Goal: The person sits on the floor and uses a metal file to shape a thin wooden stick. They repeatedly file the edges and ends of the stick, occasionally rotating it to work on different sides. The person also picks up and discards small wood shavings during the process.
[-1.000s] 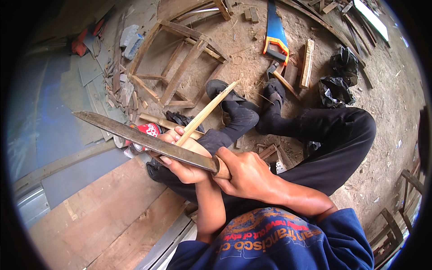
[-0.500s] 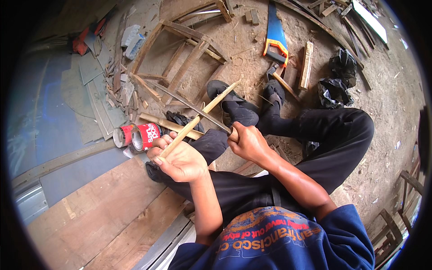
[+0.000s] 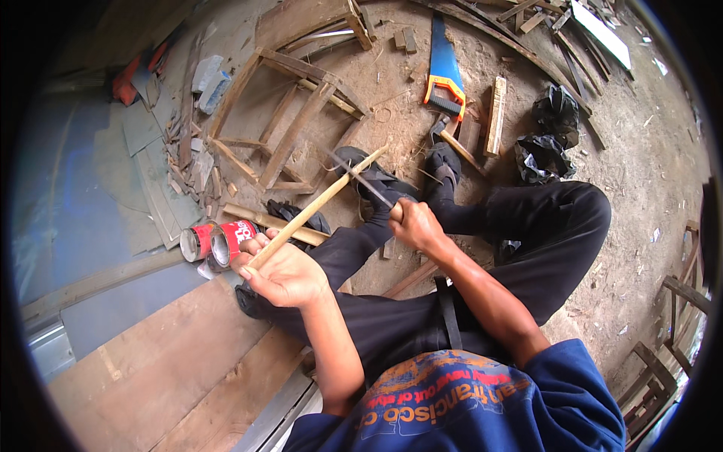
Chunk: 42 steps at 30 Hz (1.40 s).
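A pale, slender wooden stick (image 3: 305,215) slants away from me, its near end gripped in my left hand (image 3: 285,273), whose fingers are curled around it. My right hand (image 3: 419,227) is closed on the short wooden handle of a knife (image 3: 374,191). The long, narrow blade, blurred by motion, crosses the stick close to its far end. Whether the edge bites into the wood I cannot tell. Both hands are above my bent legs, with my shoes (image 3: 444,164) below the stick's far end.
A wooden chair-like frame (image 3: 320,98) lies beyond my feet. Past my shoes are a blue-bladed handsaw (image 3: 444,64), a hammer (image 3: 463,153) and a wood block (image 3: 495,117). Red tins (image 3: 239,232) stand left, beside a split wooden strip (image 3: 263,218). Black plastic bags (image 3: 544,157) lie right.
The knife blade has slid along the stick toward its far end, and less of the blade now reaches past the stick. Both hands keep their holds. The whole view has shifted slightly.
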{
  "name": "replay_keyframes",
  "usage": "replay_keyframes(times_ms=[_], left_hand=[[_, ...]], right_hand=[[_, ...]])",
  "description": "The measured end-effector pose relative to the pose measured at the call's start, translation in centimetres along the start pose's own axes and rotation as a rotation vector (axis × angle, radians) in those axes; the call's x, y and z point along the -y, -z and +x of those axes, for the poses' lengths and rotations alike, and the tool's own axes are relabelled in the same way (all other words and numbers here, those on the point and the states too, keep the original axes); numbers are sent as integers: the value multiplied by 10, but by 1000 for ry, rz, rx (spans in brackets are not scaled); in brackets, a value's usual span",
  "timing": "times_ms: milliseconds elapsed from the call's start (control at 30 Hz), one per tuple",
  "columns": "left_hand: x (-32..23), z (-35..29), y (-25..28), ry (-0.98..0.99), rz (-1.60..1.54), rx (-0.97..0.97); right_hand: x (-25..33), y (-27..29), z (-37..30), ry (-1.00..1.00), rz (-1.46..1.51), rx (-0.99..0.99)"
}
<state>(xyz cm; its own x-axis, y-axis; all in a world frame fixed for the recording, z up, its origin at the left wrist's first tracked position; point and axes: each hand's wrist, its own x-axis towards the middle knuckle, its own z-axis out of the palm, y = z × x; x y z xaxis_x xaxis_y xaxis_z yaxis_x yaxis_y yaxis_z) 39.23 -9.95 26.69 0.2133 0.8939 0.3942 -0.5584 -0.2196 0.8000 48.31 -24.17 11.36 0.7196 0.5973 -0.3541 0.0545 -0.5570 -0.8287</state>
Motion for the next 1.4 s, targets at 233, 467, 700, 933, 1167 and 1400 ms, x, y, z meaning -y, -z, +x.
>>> replay_keyframes(times_ms=[233, 467, 700, 933, 1167, 1400], left_hand=[[4, 4, -8, 8, -16, 38], [6, 10, -8, -10, -36, 30], [7, 13, -12, -4, -13, -3], [7, 15, -7, 13, -34, 21], [9, 19, -8, 16, -72, 15], [9, 22, -13, 31, -59, 0]], right_hand=[[-20, -7, 12, -26, -55, -83], [-21, -6, 10, -66, -90, -118], [-48, -17, 18, -113, -21, -141], [-56, -19, 20, -145, -58, -98], [-65, -27, 27, -171, -70, -165], [-74, -33, 30, -235, -66, -198]])
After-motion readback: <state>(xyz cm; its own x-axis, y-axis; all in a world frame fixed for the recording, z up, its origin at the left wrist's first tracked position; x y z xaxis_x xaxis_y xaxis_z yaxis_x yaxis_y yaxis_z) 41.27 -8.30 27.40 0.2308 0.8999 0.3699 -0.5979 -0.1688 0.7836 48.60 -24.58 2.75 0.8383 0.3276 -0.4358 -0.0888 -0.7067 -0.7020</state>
